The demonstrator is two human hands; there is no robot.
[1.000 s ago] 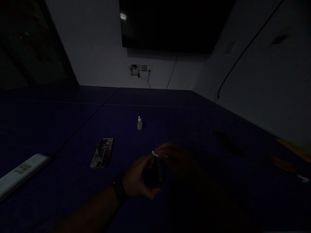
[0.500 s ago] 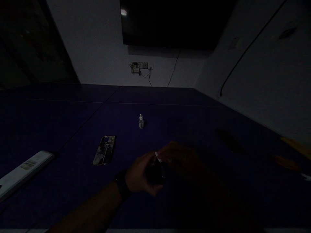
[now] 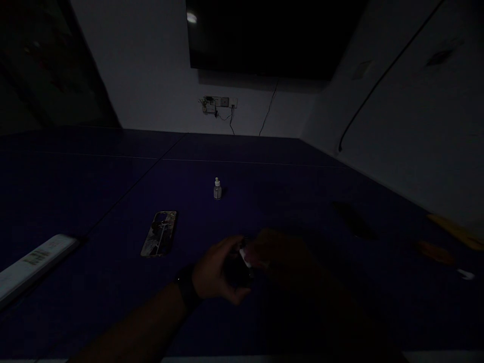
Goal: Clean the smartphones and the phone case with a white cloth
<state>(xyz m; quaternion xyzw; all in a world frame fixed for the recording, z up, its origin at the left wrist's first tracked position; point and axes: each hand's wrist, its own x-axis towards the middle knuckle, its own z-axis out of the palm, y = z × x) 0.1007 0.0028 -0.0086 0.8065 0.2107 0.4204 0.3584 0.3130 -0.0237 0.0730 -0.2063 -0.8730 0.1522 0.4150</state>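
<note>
One dark object (image 3: 236, 269) in left hand (image 3: 210, 274) — white scrap (image 3: 245, 257), right hand (image 3: 275, 250).

A likely television (image 3: 264, 38) hangs on the dim wall (image 3: 151, 75).

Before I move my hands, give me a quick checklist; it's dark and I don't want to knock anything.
1. Left hand holding the dark object: ok, thumb and fingers around it.
2. Right hand gripping the white piece: cannot tell, too dark.
3. Bottle upright, apart from both hands: ok.
4. Phone case lying flat, apart from the left hand: ok.
5. Light for seeing the right hand: not ok, deep shadow.
</note>
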